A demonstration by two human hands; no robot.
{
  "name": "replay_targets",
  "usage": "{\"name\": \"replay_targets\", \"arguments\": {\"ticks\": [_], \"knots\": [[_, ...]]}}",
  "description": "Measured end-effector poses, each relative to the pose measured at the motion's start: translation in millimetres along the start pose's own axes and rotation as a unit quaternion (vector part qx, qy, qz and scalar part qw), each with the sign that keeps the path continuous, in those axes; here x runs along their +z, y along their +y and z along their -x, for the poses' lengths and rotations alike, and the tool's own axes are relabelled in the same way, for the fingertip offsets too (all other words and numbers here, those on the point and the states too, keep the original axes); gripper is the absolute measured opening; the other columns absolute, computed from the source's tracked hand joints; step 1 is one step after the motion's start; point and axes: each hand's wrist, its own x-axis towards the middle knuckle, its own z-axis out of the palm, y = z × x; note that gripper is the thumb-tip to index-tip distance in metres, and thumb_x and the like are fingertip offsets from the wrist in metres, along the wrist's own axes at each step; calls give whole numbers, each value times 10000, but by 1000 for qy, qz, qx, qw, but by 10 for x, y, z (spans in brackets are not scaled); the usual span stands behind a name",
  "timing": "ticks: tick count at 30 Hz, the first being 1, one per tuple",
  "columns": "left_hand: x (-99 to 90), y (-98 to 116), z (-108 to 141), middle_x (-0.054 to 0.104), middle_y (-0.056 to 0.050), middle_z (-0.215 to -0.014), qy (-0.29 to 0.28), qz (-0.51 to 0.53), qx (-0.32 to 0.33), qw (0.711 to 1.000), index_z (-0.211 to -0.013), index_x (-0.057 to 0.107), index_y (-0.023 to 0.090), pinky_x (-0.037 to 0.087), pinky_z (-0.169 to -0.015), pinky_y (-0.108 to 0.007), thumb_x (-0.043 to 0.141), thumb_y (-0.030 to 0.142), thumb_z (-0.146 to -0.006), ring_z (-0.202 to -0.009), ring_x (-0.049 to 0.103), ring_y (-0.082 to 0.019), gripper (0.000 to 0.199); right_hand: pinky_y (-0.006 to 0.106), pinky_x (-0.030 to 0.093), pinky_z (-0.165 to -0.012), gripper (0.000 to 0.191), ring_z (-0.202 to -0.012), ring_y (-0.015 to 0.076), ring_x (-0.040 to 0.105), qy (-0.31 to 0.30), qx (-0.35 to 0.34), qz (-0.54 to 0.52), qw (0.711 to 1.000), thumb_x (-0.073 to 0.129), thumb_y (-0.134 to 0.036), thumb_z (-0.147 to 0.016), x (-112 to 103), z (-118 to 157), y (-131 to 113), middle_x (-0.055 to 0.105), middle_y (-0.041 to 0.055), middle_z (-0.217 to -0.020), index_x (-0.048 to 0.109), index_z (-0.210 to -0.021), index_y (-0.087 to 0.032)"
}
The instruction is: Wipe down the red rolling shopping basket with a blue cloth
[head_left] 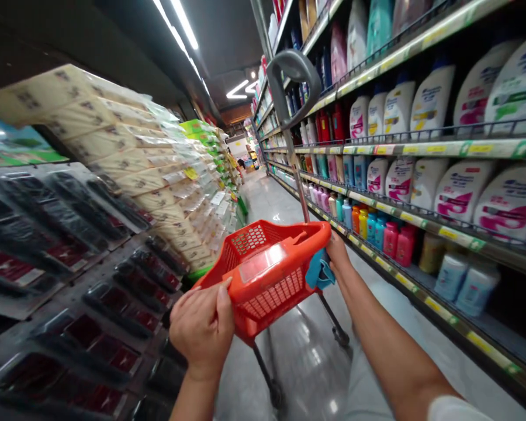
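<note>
A red plastic shopping basket (272, 295) on a wheeled frame stands in front of me, tilted in the view. My left hand (204, 324) is closed over its near left corner, thumb along the rim. At the right corner, my right hand (336, 251) grips the rim; its fingers are partly hidden. A blue cloth-like item (319, 270) lies against the basket just beside my right hand, and I cannot tell whether the hand touches it. A grey loop handle (294, 88) on a metal pole rises from the far side of the basket.
Shelves with shampoo bottles (432, 99) line the right side. Stacked cream-coloured packs (127, 158) and hanging dark packaged goods (109, 298) crowd the left. Between them a shiny floor aisle (267, 196) runs away, with blurred shapes at its far end.
</note>
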Motion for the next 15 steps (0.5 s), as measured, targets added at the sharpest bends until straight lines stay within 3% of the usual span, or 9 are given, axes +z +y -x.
{"name": "replay_targets", "arguments": {"ticks": [5,8,10,11,13,15], "knots": [[14,-542,-19,792,-27,-785,12,78,-87,993,-772,779,233,496,-964,-401,424,314,-969,-782,720,-201,414,270,514,-591,327,-630,163,614,-14,66,6,998,712,-311,-603,-96,376,-49,720,-16,-744,713,-911,-200],[-63,-640,-80,776,-40,-778,2,91,-162,983,-710,749,231,514,-947,-431,426,378,-965,-816,710,-229,437,282,518,-632,351,-699,185,637,-38,81,22,996,698,-340,-648,-108,609,-102,744,5,-839,716,-974,-210],[-125,-466,-103,782,-57,-891,12,81,-167,983,-801,749,228,516,-952,-450,441,381,-967,-925,702,-253,382,311,532,-698,363,-779,213,662,-58,70,40,995,691,-371,-684,-86,759,-145,752,24,-910,718,-1012,-220],[-147,-311,-100,783,-63,-987,20,77,-139,987,-893,749,229,495,-1000,-468,458,366,-964,-1004,692,-261,330,327,536,-740,364,-827,227,671,-63,56,51,995,689,-382,-698,-69,840,-167,753,34,-946,719,-1024,-223],[-169,70,-59,772,-38,-1116,5,96,-34,995,-1057,726,260,412,-1118,-490,481,301,-958,-1090,683,-248,268,354,533,-816,355,-906,247,672,-67,17,73,995,679,-393,-729,-38,1011,-206,748,51,-1002,716,-1037,-221],[-176,429,3,778,-6,-1105,-40,94,37,994,-1103,703,299,380,-1134,-479,515,292,-945,-1058,694,-233,246,377,524,-864,337,-950,255,663,-69,-29,100,992,645,-385,-768,-25,1171,-229,735,62,-1033,699,-1054,-217]]}}
